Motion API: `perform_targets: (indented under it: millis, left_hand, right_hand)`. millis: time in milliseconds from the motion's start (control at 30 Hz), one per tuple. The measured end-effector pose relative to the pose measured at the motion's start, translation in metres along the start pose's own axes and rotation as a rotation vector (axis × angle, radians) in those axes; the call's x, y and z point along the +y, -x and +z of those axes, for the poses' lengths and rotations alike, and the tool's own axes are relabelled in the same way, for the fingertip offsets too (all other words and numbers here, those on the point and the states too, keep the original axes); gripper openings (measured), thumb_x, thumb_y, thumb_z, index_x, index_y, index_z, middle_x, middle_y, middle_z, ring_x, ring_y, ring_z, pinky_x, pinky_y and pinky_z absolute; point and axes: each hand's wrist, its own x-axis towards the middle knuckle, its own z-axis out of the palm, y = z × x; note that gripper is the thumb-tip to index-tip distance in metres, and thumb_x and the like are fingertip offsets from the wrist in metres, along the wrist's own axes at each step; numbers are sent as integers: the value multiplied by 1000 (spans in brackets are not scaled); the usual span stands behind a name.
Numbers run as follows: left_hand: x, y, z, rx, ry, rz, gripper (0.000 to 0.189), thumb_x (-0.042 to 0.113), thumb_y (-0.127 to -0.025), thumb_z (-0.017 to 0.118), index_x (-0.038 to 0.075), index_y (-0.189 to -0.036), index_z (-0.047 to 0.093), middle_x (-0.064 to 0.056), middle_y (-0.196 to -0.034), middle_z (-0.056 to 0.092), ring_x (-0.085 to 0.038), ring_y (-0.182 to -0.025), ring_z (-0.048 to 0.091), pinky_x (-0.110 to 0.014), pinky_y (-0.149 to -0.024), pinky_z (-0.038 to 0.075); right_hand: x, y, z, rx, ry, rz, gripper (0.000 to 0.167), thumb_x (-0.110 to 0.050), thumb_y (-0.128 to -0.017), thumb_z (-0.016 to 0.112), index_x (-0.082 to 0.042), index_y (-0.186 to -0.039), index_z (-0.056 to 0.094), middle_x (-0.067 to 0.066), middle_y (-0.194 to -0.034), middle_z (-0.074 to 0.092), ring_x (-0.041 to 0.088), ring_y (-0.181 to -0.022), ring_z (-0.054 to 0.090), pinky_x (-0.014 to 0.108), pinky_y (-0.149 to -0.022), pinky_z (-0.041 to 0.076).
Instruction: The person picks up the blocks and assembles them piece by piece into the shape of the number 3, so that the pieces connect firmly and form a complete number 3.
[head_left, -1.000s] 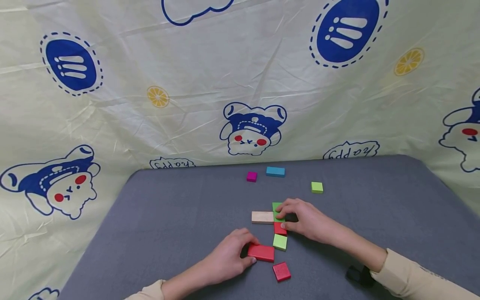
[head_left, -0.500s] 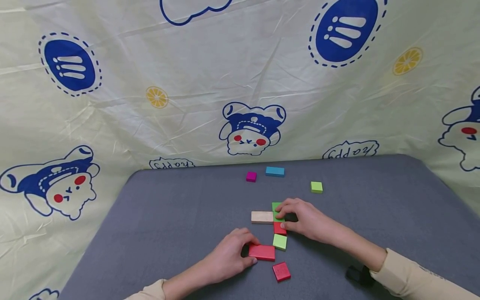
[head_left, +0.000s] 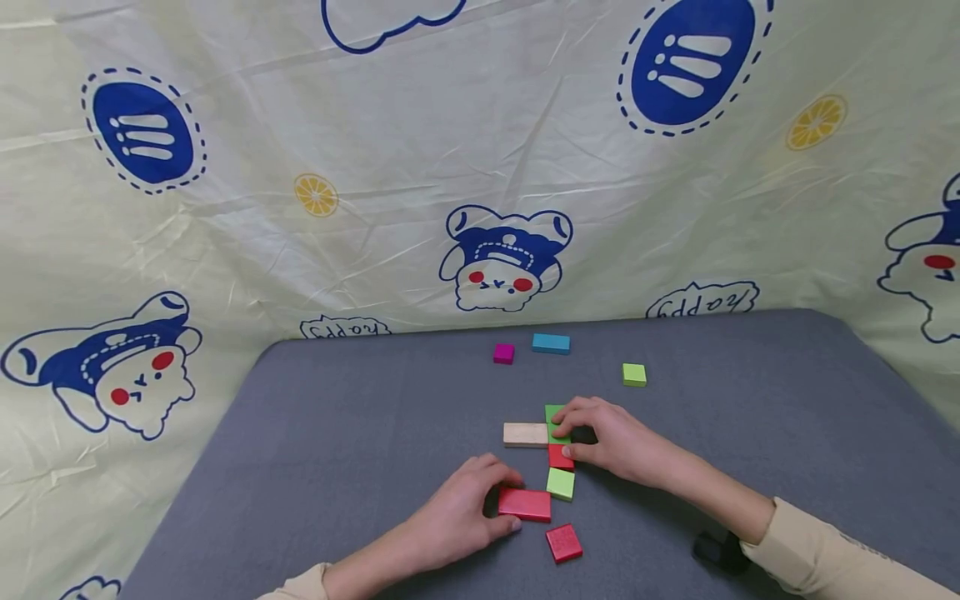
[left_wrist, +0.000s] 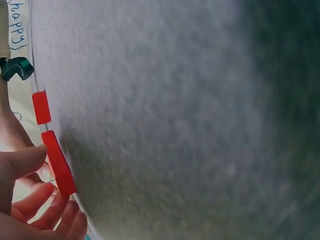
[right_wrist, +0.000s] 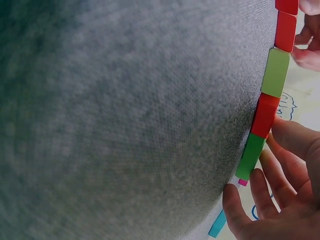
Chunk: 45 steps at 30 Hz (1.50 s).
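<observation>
Across the grey table nine blocks are laid out: three red, two light green, and single green, wooden, magenta and blue ones. The left hand has thumb and fingers about the long red block; whether they grip it, I cannot tell. The right hand, thumb and fingers spread apart, rests at the green block and small red block, lined up with a light green block. The wooden block juts leftward. Nearest the front lies the loose red block. The magenta block and blue block sit near the far edge; the second light green block is right of them. Both side edges stand well apart from every block.
</observation>
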Motion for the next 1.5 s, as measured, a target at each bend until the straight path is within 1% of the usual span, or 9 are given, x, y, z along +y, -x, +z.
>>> perform_targets:
  millis: [200,367,467,600,733,1167,1300,1433,1500]
  left_hand:
    - [12,8,1,48,27,107,29,21,-88,76,20,-116,68,15,-108,57,-3,-99,49,-20,-81,47]
    - [23,11,4,25,104,86,32,20,-88,76,22,-118,67,18,-108,58,-1,-100,50,-21,-81,48]
    - [28,12,9,26,112,125,30,17,-88,75,19,-118,68,16,-108,60,0,-100,51,-21,-84,48]
    - [31,12,15,35,52,200,27,15,-89,75,14,-115,68,12,-111,62,2,-101,51,-19,-86,46]
    - [33,9,18,21,-7,218,27,17,-88,76,14,-114,68,12,-112,61,2,-101,49,-17,-85,45]
    - [34,6,33,-40,-147,341,27,22,-88,76,15,-112,68,12,-109,61,0,-104,50,-15,-86,42]
    - [33,6,37,-125,-95,325,28,19,-87,77,15,-114,68,13,-107,60,4,-99,49,-13,-83,42]
    - [32,7,37,-222,9,262,32,16,-86,77,14,-117,69,15,-107,59,7,-98,47,-14,-81,43]
    - [30,7,37,-229,47,266,32,14,-86,78,13,-116,69,13,-107,59,8,-97,48,-14,-81,44]
  right_hand:
    - [0,-1,-1,-1,-3,6,19,-13,-86,76,-19,-103,74,-4,-117,61,27,-117,53,52,-96,44]
    - [0,-1,-1,-5,-5,4,19,-14,-86,76,-19,-104,74,-3,-118,61,28,-117,53,53,-95,44]
    - [0,0,-1,-4,-7,-2,18,-13,-86,76,-18,-104,74,-3,-118,61,28,-117,53,53,-96,43]
    - [1,1,-1,-1,-9,-5,18,-12,-86,76,-18,-104,74,-2,-118,61,28,-117,52,53,-96,43]
    - [0,1,0,-3,-13,-1,19,-12,-86,76,-17,-105,74,-2,-119,61,28,-118,52,53,-96,43]
    - [0,2,1,5,-16,-6,19,-12,-86,76,-18,-104,74,-3,-119,62,27,-118,52,52,-96,44]
    - [0,1,1,4,-14,-12,19,-12,-86,76,-18,-104,74,-3,-119,62,27,-118,52,52,-96,43]
    - [1,2,1,6,-10,-24,18,-12,-87,75,-18,-104,74,-3,-119,61,27,-118,52,51,-96,44]
    - [1,2,1,7,-9,-28,18,-12,-87,75,-18,-104,74,-3,-119,61,27,-118,53,51,-95,44]
